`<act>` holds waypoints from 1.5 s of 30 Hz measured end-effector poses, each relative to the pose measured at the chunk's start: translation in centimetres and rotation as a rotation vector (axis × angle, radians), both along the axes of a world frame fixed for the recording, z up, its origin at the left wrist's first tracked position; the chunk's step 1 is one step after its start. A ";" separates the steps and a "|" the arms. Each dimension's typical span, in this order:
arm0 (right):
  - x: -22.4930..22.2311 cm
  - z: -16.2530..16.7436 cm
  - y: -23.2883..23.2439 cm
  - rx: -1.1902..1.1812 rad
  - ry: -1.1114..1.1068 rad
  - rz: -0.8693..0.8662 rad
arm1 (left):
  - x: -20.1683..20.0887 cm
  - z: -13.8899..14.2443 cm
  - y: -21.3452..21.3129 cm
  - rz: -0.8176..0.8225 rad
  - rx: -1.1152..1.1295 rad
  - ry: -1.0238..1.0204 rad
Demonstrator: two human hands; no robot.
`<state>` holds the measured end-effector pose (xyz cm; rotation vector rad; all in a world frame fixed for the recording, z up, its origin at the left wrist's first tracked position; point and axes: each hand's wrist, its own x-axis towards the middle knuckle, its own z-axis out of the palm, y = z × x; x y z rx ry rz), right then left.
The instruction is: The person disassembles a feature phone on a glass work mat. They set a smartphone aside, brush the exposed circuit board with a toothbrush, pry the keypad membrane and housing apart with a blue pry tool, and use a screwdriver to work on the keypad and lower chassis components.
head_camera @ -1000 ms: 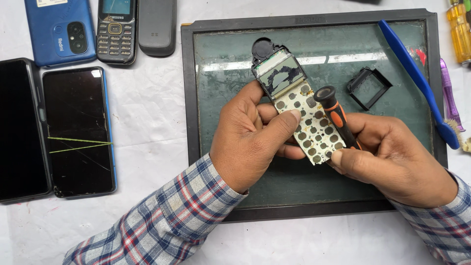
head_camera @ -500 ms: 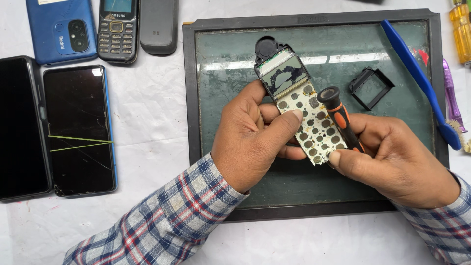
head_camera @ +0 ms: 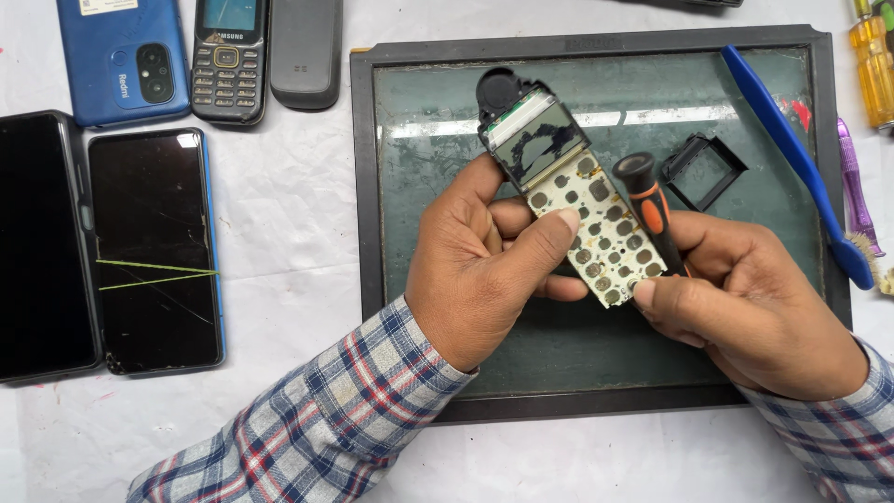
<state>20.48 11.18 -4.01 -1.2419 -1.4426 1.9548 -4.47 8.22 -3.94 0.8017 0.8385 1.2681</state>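
Head view: the left hand (head_camera: 484,279) grips the board (head_camera: 582,200). The right hand (head_camera: 754,312) holds the screwdriver (head_camera: 652,210); best keep it upright, steady.

- A dark-framed glass work mat (head_camera: 410,186) lies on the white table cover (head_camera: 279,373).
- A small black square frame (head_camera: 704,170) rests on the mat, near its right side.
- A blue plastic pry tool (head_camera: 792,154) lies slantwise across the mat's right edge.
- A purple-handled brush (head_camera: 857,200) lies just right of the mat, below a yellow screwdriver handle (head_camera: 873,70).
- Two black smartphones lie side by side at the left: one plain (head_camera: 42,251), one with a cracked screen (head_camera: 154,251).
- At the top left lie a blue smartphone (head_camera: 121,56) face down, a keypad phone (head_camera: 228,56), and a grey back cover (head_camera: 305,51).
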 end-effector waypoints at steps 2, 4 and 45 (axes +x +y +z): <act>0.1 0.0 0.0 -0.018 0.054 -0.024 | 0.0 0.0 0.0 -0.005 0.012 0.010; 0.1 0.1 -0.1 -0.036 0.120 -0.030 | 0.0 0.0 -0.2 -0.078 0.006 0.043; 0.3 -3.9 -1.0 0.080 -0.049 0.051 | 1.5 -3.9 -2.0 -0.109 0.091 0.300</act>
